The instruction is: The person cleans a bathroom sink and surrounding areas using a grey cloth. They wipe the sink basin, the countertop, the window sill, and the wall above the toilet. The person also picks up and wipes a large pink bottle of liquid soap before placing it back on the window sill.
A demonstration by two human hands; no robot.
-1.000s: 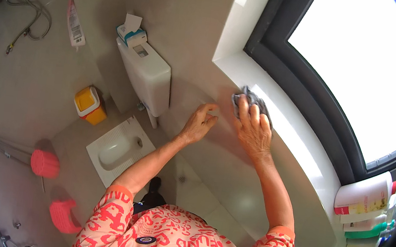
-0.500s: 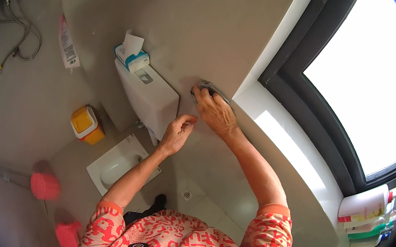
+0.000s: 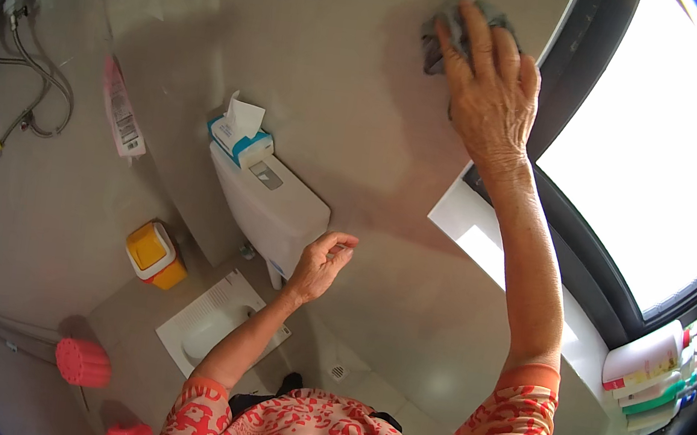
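My right hand (image 3: 495, 97) reaches up to the far wall beside the window frame. Its fingers spread over a crumpled grey cloth (image 3: 441, 43) and press it against the wall. Part of the cloth is hidden behind the hand. My left hand (image 3: 321, 268) hangs in the air by the right end of a white toilet cistern (image 3: 268, 208). Its fingers are loosely curled in toward the thumb, with nothing seen in them. On top of the cistern stands a tissue box (image 3: 251, 148) with a white tissue sticking out.
Below lies a squat toilet pan (image 3: 180, 337), near a yellow and white bin (image 3: 157, 254). Bottles (image 3: 642, 358) crowd the sill of the dark-framed window (image 3: 581, 179) at right. Shower hoses (image 3: 58, 86) hang at left, above a pink container (image 3: 83, 362).
My right hand has slid the cloth up the wall and to the right, above the sill's corner. In the picture, my left hand sits slightly lower and further right.
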